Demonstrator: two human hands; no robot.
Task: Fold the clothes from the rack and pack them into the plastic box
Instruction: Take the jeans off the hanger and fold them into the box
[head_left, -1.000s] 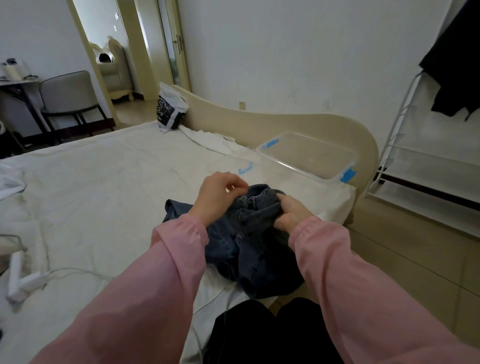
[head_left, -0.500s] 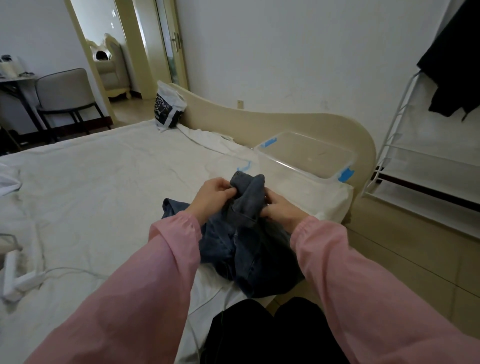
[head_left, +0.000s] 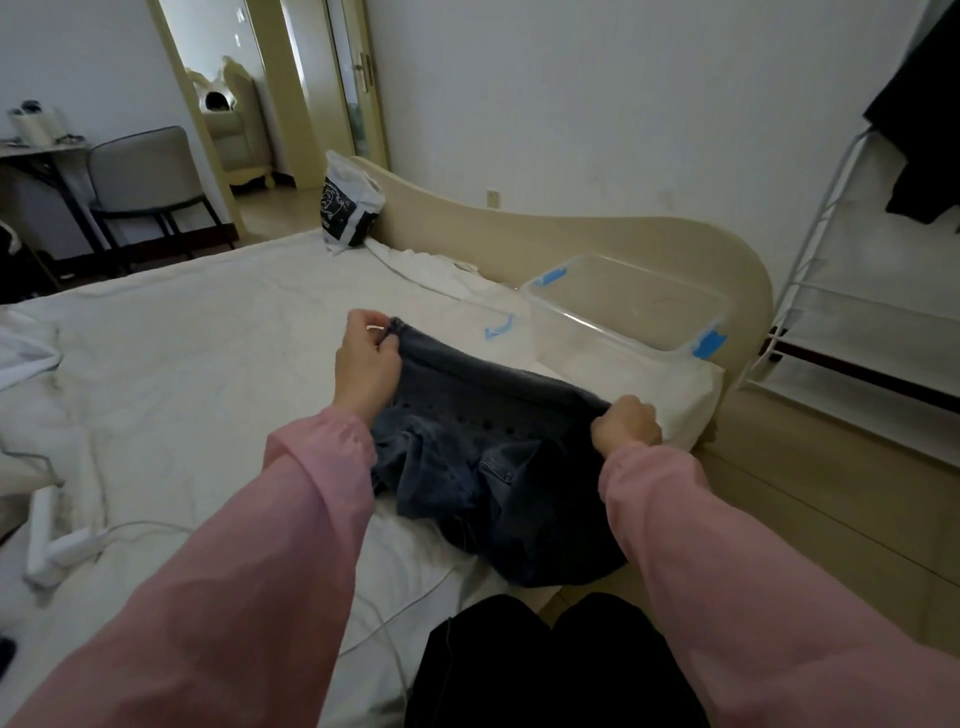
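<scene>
**A:** Jeans: position?

**B:** Dark denim jeans (head_left: 483, 410) on the near corner of the bed (head_left: 208, 364), at frame centre. One edge is pulled taut between both hands. The rest is bunched below, spilling over the mattress edge toward 6 o'clock.

**A:** Hands?

**B:** Left hand (head_left: 366, 358) sits at 10 o'clock of the denim, thumb and fingers pinching the edge's far end. Right hand (head_left: 626, 423) is at 3 o'clock, fist curled round the other end. Both sleeves are pink.

**A:** The box?

**B:** Clear plastic box (head_left: 613, 340) with blue clips stands at 1 o'clock of the jeans, near them, against the cream bed board. A clear lid (head_left: 498, 330) lies flat on the sheet just left of it.

**A:** Beyond that?

**B:** White rack (head_left: 883, 332) at 3 o'clock, on the floor and apart from the bed, with a black garment (head_left: 919, 156) hanging at its top. A black-and-white bag (head_left: 345, 208) at 11 o'clock, and a grey chair (head_left: 145, 176) at 10.
</scene>
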